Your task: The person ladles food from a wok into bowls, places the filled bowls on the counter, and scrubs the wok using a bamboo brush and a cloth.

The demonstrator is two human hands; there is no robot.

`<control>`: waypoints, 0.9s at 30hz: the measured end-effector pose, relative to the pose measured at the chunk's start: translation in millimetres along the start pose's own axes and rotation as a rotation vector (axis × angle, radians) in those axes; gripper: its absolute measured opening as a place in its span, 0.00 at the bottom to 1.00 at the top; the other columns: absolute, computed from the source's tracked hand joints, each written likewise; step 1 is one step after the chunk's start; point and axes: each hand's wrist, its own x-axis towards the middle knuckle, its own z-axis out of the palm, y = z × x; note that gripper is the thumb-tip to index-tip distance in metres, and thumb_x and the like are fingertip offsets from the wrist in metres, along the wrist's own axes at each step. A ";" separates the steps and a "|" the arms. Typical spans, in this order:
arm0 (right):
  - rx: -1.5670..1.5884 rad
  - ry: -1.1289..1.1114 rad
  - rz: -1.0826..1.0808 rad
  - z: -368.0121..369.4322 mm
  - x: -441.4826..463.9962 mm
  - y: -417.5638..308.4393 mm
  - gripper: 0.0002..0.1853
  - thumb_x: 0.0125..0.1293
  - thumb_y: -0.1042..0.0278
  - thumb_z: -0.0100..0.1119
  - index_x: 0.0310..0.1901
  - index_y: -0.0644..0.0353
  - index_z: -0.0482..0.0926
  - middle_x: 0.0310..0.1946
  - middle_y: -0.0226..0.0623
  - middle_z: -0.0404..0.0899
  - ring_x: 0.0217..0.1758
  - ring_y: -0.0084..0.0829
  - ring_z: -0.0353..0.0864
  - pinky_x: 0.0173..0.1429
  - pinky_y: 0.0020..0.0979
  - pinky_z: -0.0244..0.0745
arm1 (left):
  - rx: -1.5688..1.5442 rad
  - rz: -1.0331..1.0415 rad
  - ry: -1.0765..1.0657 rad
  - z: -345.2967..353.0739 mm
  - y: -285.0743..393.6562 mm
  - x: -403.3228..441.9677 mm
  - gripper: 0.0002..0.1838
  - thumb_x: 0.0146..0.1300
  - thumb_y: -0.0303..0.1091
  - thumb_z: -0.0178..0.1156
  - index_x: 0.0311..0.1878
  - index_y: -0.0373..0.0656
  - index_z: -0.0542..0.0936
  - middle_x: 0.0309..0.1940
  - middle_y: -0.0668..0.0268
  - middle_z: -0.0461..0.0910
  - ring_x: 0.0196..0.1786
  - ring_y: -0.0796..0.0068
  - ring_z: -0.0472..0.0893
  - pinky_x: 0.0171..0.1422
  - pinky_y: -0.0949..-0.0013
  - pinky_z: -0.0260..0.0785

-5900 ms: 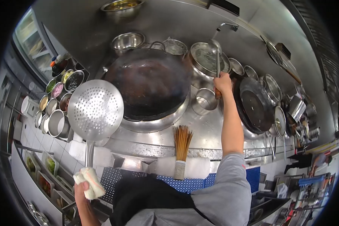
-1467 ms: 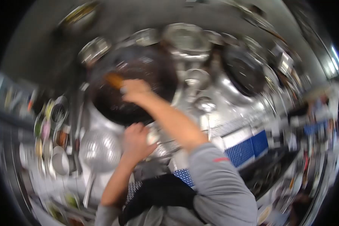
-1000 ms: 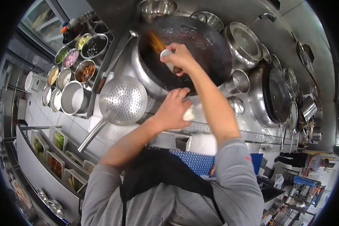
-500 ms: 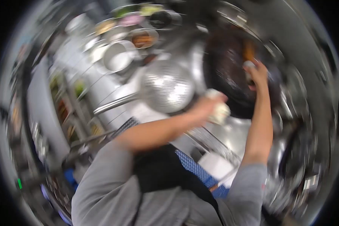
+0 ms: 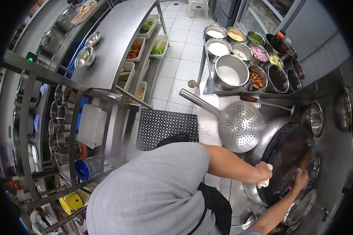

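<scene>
My left hand (image 5: 261,172) is closed around a folded white cloth (image 5: 270,174) at the near rim of a large dark wok (image 5: 280,156). Inside the wok, my right hand (image 5: 300,179) grips a bamboo wok brush (image 5: 305,160), its thin tan bristles fanning out against the far side. The wok's inside looks dark brown and wet. Beside the wok lies a big perforated strainer (image 5: 241,127), its metal handle pointing up and left over a white towel (image 5: 208,121). A ladle (image 5: 270,103) with a wooden grip lies behind the strainer.
A stand at the back holds several steel pots, among them a large pot of white contents (image 5: 229,74) and one of brown pieces (image 5: 257,79). Steel bowls (image 5: 313,117) line the wall past the wok. A steel table (image 5: 119,35) and a rack (image 5: 76,129) stand at left.
The view has swung left, so the wok and both arms sit further right and the picture is sharper. Both hands still hold the cloth and the brush at the wok.
</scene>
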 end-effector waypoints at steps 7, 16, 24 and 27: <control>0.356 -0.348 0.036 -7.0 -157.5 -121.4 0.29 0.55 0.71 0.71 0.61 0.59 0.77 0.39 0.39 0.83 0.29 0.30 0.80 0.25 0.32 0.75 | 0.103 0.260 -0.097 -20.9 1.9 -18.5 0.28 0.47 0.35 0.71 0.51 0.31 0.78 0.42 0.49 0.85 0.40 0.53 0.87 0.42 0.51 0.83; 0.210 -0.193 0.059 -125.7 -258.3 84.6 0.35 0.52 0.66 0.67 0.66 0.60 0.75 0.53 0.40 0.82 0.53 0.34 0.81 0.50 0.37 0.79 | 0.307 0.422 -0.292 -103.5 69.9 -59.4 0.12 0.49 0.37 0.68 0.34 0.41 0.83 0.24 0.63 0.81 0.28 0.69 0.84 0.25 0.64 0.75; 0.579 0.207 0.038 -35.1 -324.7 -39.5 0.38 0.56 0.58 0.73 0.70 0.51 0.71 0.58 0.36 0.79 0.59 0.32 0.79 0.35 0.34 0.82 | 0.498 0.771 -0.252 -79.5 116.2 -63.6 0.10 0.51 0.34 0.68 0.32 0.37 0.83 0.20 0.65 0.79 0.18 0.74 0.77 0.17 0.68 0.63; 0.520 0.250 0.076 29.4 -325.7 -71.7 0.42 0.50 0.55 0.74 0.69 0.55 0.71 0.54 0.49 0.83 0.54 0.45 0.84 0.63 0.40 0.76 | 0.609 0.885 -0.294 -58.7 125.1 -78.8 0.10 0.55 0.36 0.66 0.35 0.40 0.81 0.22 0.67 0.79 0.20 0.74 0.79 0.18 0.71 0.65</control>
